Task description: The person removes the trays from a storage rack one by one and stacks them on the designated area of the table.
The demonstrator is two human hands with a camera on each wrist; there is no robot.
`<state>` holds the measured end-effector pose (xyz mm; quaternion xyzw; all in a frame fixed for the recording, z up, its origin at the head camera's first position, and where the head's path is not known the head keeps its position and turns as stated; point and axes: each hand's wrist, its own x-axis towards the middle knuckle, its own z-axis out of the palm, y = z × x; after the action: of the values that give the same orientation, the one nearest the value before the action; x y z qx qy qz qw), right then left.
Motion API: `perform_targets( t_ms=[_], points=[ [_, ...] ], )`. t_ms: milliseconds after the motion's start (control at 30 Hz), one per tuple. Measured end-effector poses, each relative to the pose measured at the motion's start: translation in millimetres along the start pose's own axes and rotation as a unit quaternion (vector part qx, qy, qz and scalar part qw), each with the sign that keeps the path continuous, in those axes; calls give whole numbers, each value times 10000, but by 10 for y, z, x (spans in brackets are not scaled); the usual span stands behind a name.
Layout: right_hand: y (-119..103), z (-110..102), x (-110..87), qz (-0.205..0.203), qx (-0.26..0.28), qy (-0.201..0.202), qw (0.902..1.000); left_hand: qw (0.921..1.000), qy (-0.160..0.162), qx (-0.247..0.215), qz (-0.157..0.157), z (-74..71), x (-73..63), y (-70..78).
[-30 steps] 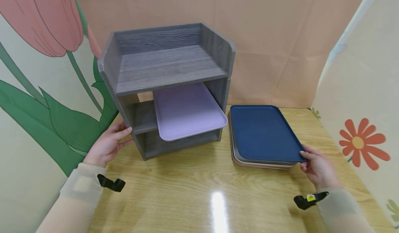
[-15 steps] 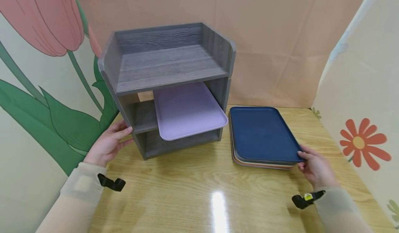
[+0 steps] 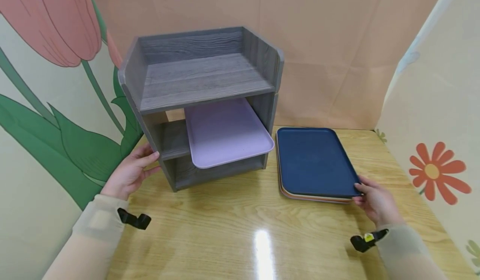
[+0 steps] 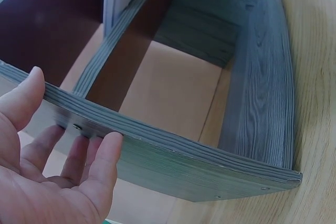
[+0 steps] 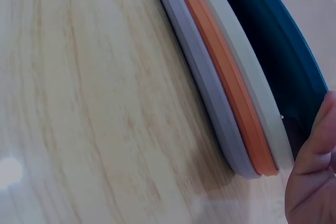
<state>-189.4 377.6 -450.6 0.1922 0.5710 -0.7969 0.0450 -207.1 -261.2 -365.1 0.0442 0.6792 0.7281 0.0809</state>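
A grey wood-grain shelf unit stands at the left of the table. A lilac tray lies on its middle shelf, its front end sticking out. My left hand rests at the unit's left side panel; its thumb is by the front edge and its fingertips are at the outer face. Right of the unit, a dark blue tray lies on top of a stack of trays. My right hand pinches the blue tray's near right corner, thumb on top. In the right wrist view a gap shows below the blue rim.
Below the blue tray are a cream tray, an orange tray and a greyish-lilac tray. The wooden table runs along the front, with a bright reflection. Walls enclose the left, back and right; the right one bears a flower picture.
My right hand has shifted slightly left with the blue tray's corner, and the tray now lines up more closely with the stack. The left hand, shelf unit and lilac tray stay put.
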Motion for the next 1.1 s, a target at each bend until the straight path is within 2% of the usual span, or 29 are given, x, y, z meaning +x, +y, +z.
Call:
perform_targets(
  t_ms=[233, 400, 500, 600, 833, 1100],
  points=[
    [-24, 27, 27, 13, -1201, 231, 9925, 10000, 22, 65, 13, 13, -11, 23],
    [-15, -2, 65, -244, -2251, 304, 9736, 9999, 48, 119, 36, 24, -30, 47],
    [8, -33, 98, -358, -2675, 387, 9621, 9999, 57, 119, 32, 31, -37, 53],
    [30, -68, 135, -381, -2850, 397, 9570, 9999, 69, 129, 17, 36, -38, 54],
    [31, -89, 158, -367, -3018, 384, 9519, 9998, 96, 154, -27, 35, -50, 54],
    [45, -64, 159, -467, -3439, 461, 9367, 9999, 113, 84, -15, 29, -46, 40]
  ],
)
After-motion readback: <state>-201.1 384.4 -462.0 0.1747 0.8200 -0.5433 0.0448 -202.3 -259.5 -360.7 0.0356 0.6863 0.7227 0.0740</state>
